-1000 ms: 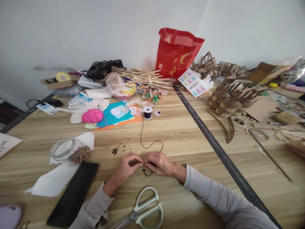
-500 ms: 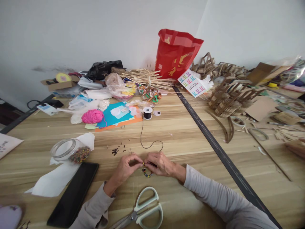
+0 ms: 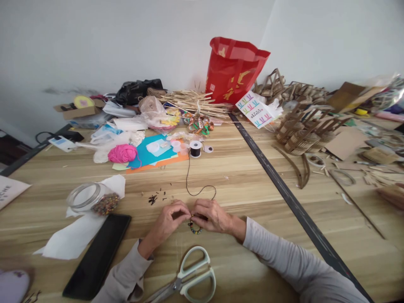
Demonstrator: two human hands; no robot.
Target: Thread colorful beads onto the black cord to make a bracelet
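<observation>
My left hand (image 3: 169,221) and my right hand (image 3: 212,216) meet over the table, thumbs and forefingers pinched close together. Between them hangs a small beaded bracelet (image 3: 195,230) of many-coloured beads on dark cord. Both sets of fingertips close on its upper end; exactly which bead or bit of cord each one pinches is too small to see. A black cord (image 3: 202,192) runs from behind my right hand back to a white spool (image 3: 195,149). Scissors with pale green handles (image 3: 196,275) lie just in front of me, below the bracelet.
At left, a tipped clear jar of beads (image 3: 105,203) lies on white paper, beside a black phone-like slab (image 3: 97,256). Black cord snippets (image 3: 152,199) are scattered behind my left hand. Pink yarn (image 3: 122,153), a red bag (image 3: 235,71) and small woven baskets (image 3: 303,139) stand farther back. Another person's hand (image 3: 391,195) shows at right.
My left fingertips have shifted very slightly toward my right hand, over the bracelet's top. The bracelet stays between both hands, and everything else lies as before.
</observation>
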